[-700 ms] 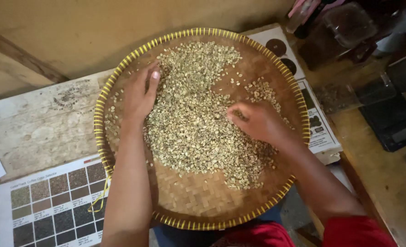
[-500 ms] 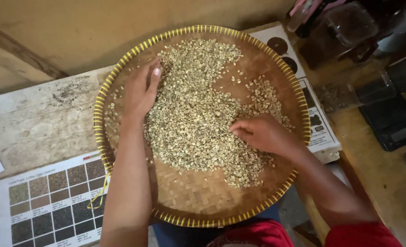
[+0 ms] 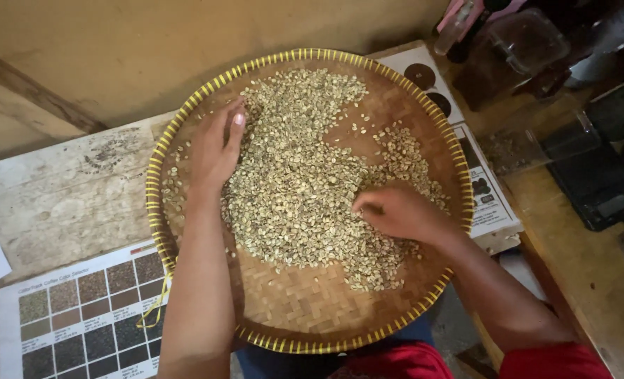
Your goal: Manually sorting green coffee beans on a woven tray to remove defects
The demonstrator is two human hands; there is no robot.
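Centrally, left hand (image 3: pixel 215 149) lies flat, fingers spread, on the left edge of the pale green beans (image 3: pixel 298 175); right hand (image 3: pixel 396 210), fingers curled, pinches beans at their right side. Beans heap mid-tray in a round woven tray (image 3: pixel 305 309), yellow-rimmed, on a wooden surface (image 3: pixel 59 196). Rectangular colour-swatch chart (image 3: pixel 80 316) lies lower left; second printed sheet (image 3: pixel 491 200) right.

My tray (image 3: pixel 305 309) is brown woven bamboo in a herringbone pattern, its rim banded yellow and dark. The beans (image 3: pixel 291 182) on it are pale greenish-grey. My sleeves (image 3: pixel 550 361) are red. The chart (image 3: pixel 80 316) is white with a grid of squares running from olive through brown to near-black. The table (image 3: pixel 59 196) is worn, whitish wood.
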